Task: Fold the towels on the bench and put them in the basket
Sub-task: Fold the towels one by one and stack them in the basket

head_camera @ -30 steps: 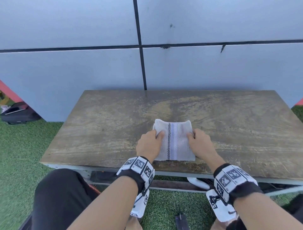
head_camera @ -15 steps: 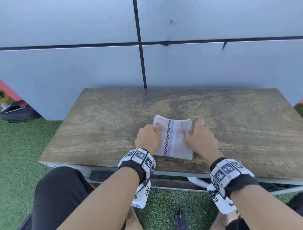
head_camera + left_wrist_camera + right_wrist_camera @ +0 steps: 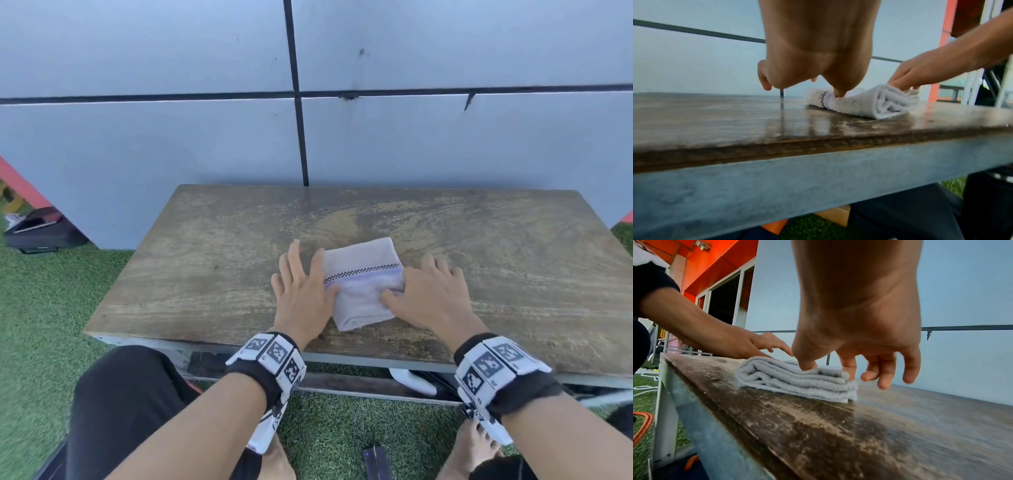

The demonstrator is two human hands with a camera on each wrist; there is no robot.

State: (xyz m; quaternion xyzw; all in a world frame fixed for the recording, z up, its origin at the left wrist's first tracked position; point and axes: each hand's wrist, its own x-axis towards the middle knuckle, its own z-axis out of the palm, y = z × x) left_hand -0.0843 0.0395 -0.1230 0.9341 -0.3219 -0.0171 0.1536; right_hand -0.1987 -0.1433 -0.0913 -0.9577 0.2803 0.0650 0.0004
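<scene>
A small white towel with a checked stripe lies folded in several layers near the middle of the wooden bench. My left hand lies flat at its left edge, fingers spread on the wood and thumb pressing the towel. My right hand is at the right edge. Its thumb presses the top layer and its fingers are spread, with the index finger at the towel's far edge. Neither hand grips the cloth. No basket is in view.
A grey panelled wall stands right behind the bench. Artificial grass surrounds it, with a black bag at the left. A white object lies under the bench and a small dark device on the grass by my feet.
The towel has turned about a quarter turn: its stripe ran away from me and now runs across. Both hands have gone from curled at its sides to spread flat.
</scene>
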